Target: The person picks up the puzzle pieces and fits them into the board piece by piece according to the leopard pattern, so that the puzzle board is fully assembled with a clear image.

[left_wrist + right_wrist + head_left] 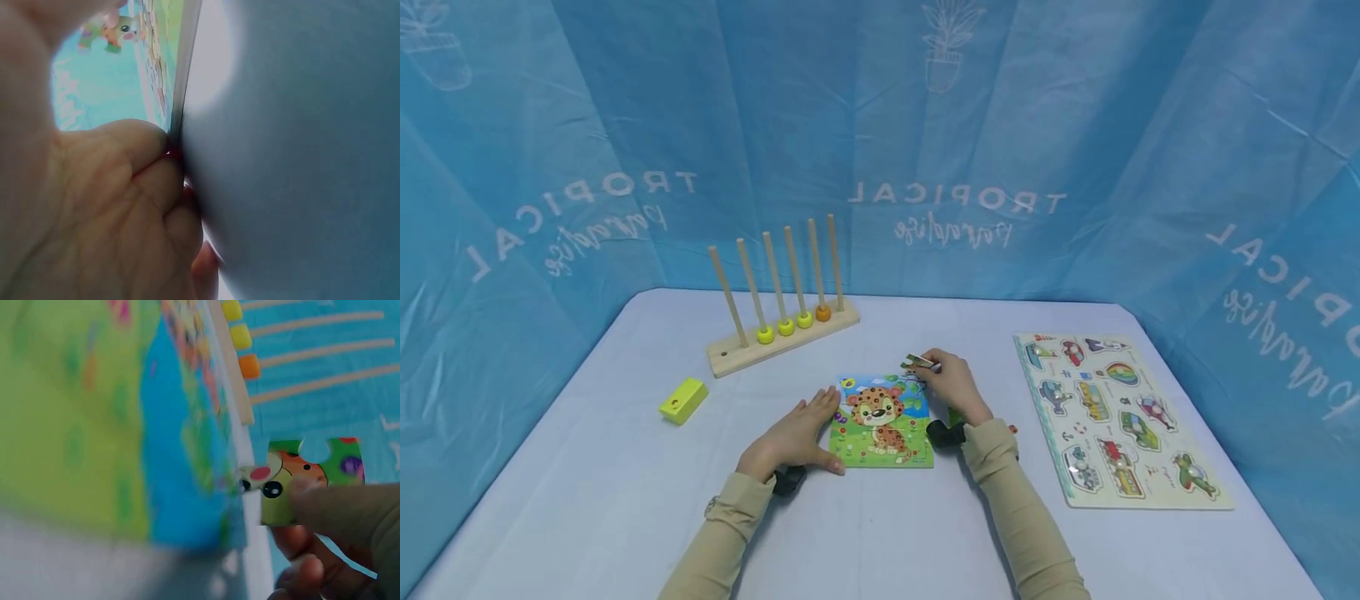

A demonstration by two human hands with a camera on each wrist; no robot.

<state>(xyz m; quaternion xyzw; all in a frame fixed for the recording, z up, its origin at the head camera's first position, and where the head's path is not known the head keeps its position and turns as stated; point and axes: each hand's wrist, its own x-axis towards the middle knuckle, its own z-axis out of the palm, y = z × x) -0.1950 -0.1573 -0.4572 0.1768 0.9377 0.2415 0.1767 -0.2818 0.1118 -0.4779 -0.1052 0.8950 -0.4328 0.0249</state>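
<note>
A small square puzzle board (880, 425) with a spotted leopard picture lies flat at the table's middle. Along its left edge, my left hand (797, 429) rests with thumb and fingers spread, touching the edge; its palm side (119, 206) fills much of the left wrist view. Over the board's upper right corner, my right hand (955, 385) pinches a jigsaw piece (278, 503) between thumb and fingers. That piece shows an eye, a pink cheek and green edges, and is held off the board. Another green piece (956, 416) lies partly hidden by the right wrist.
A wooden peg stand (752, 354) with yellow and orange beads stands at back left. In front of it lies a yellow block (683, 401). A vehicle puzzle board (1060, 492) with knobbed pieces lies at right. Blue printed cloth (880, 125) surrounds the white table (587, 500).
</note>
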